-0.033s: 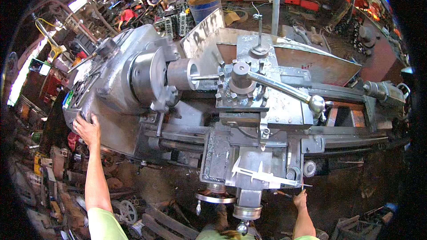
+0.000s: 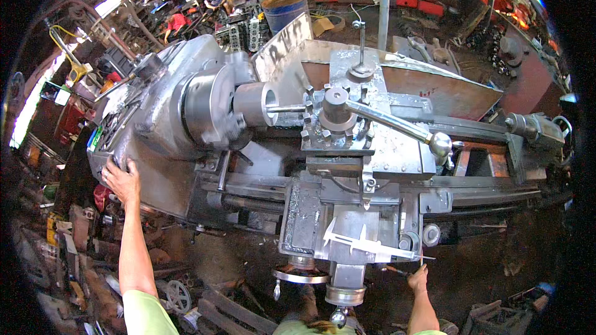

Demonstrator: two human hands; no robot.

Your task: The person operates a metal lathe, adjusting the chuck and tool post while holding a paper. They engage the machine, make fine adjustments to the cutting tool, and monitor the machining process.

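Note:
My left hand [image 2: 123,181] rests on the front corner of the lathe's grey headstock [image 2: 158,125], thumb and fingers apart. My right hand [image 2: 418,280] is closed low beside the carriage [image 2: 397,239], below its right end; what it grips is mostly hidden. Blurred jaws surround the lathe chuck [image 2: 208,105]. A hollow metal cylinder [image 2: 251,104] is clamped in the chuck. A boring bar [image 2: 288,108] reaches from the tool post [image 2: 337,111] to the cylinder's open bore. White-looking vernier calipers [image 2: 366,243] lie across the cross slide near my right hand.
A long ball-ended handle [image 2: 439,144] juts right from the tool post. Handwheels [image 2: 301,275] project at the carriage's front. The tailstock [image 2: 524,125] stands far right. Metal chips cover the slide. Behind are a sheet-metal guard [image 2: 434,80], a blue drum [image 2: 285,11] and a person in red [image 2: 178,22].
The chuck's blurred jaws have turned to a different position. Both my hands stay in nearly the same places, and the boring bar shows no clear shift.

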